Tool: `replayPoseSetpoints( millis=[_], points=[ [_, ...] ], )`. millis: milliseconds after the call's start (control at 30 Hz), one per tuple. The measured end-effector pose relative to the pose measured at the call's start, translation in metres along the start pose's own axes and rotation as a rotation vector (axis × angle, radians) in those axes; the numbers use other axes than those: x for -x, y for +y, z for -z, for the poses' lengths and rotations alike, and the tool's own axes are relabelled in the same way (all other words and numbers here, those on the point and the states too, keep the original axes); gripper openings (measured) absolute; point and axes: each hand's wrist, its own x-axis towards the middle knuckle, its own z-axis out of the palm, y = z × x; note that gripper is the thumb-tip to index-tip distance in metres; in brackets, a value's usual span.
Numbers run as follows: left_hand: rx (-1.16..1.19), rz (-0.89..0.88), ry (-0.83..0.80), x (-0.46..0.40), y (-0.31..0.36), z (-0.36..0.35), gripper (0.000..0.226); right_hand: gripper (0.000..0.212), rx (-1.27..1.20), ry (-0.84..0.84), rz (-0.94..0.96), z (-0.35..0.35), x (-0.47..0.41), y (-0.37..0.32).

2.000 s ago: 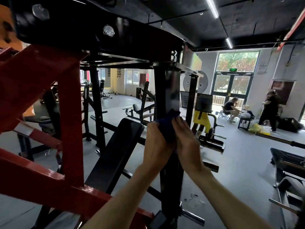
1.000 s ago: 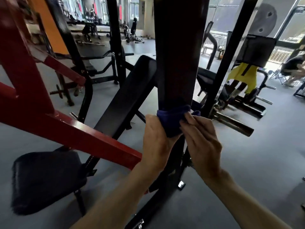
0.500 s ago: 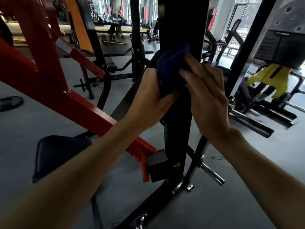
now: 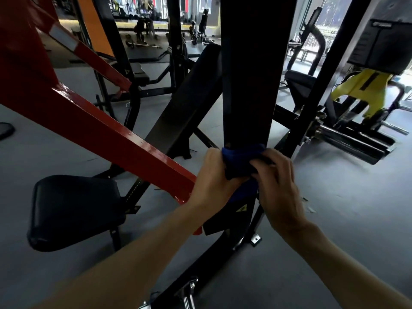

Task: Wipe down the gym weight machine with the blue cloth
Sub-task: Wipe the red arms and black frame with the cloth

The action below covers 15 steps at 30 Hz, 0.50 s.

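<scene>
Daylight from the windows (image 4: pixel 330 23) at my upper right leaves the black post (image 4: pixel 249 74) nearly silhouetted, gloss glints on the red beam (image 4: pixel 124 139), and edges bend, slightly blurred.

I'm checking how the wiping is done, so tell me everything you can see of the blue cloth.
The blue cloth is a dark blue, soft-looking fabric, bunched and creased rather than spread flat. It wraps around the front of the machine's black upright post, low down near where the red beam meets it. The left hand grips one side and the right hand grips the other, pressing it against the post. A fold hangs down between the hands. Its far side is hidden.
</scene>
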Motion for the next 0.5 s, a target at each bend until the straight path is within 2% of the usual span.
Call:
replayPoseSetpoints(
  millis=[67,167,300,400,500],
  points=[
    [0.071,-0.018,0.04,-0.009,0.015,0.009,0.039,0.018,0.007,-0.001,-0.003,0.011,-0.027,-0.004],
    [0.172,-0.051,0.149,-0.027,0.048,0.028,0.048,0.024,-0.129,0.077,0.005,0.033,-0.07,-0.014],
    [0.149,-0.13,0.164,-0.032,0.054,0.034,0.051,0.033,0.054,0.099,0.116,0.043,-0.086,-0.024],
    [0.096,-0.143,0.115,-0.023,0.03,0.024,0.047,0.031,0.021,0.107,0.002,0.02,-0.058,-0.021],
    [0.033,-0.132,0.027,-0.01,-0.003,0.01,0.047,0.033,-0.103,0.08,-0.204,-0.001,-0.019,-0.014]
  ],
)
